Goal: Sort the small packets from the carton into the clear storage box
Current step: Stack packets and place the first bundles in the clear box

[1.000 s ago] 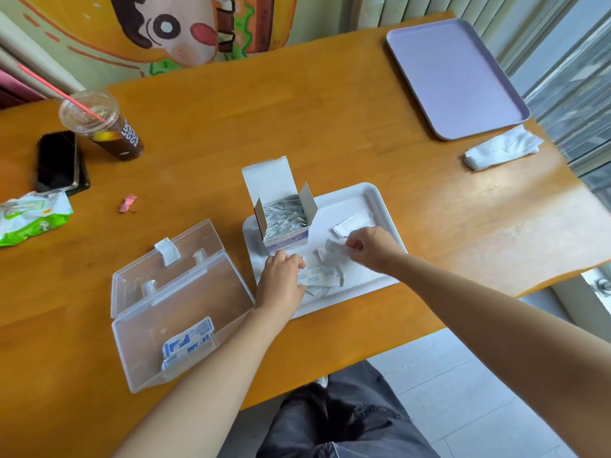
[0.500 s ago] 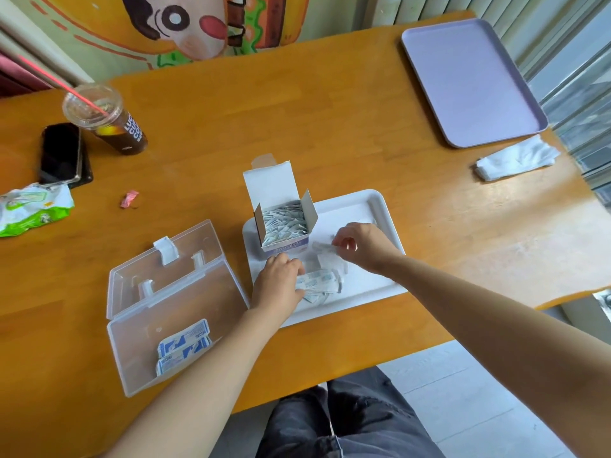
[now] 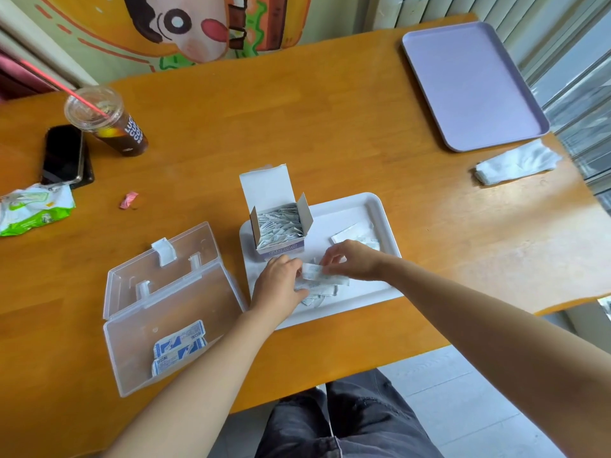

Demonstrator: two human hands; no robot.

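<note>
Packets (image 3: pixel 319 285) lie in a small heap on the white tray (image 3: pixel 380 209), and both hands meet over them. The left hand (image 3: pixel 279 284) covers the left part of the heap, fingers curled down on it; what is under the palm is hidden. The right hand (image 3: pixel 352 261) pinches one end of a packet strip (image 3: pixel 322 274) between thumb and fingers, and the left fingertips touch its other end. Print on these packets is too small to read.

The open carton (image 3: pixel 281 231) stands on the far left corner of the tray, full of packets; the writing on its purple front band is blurred. The clear storage box (image 3: pixel 165 312) sits open on the worktop (image 3: pixel 297 127) left of the tray, with two blue-and-white packets (image 3: pixel 178 348) inside, characters not legible. The iced drink cup (image 3: pixel 109 122) shows "LUC" and some cut-off letters. A phone (image 3: pixel 62 155) lies beside it.
</note>
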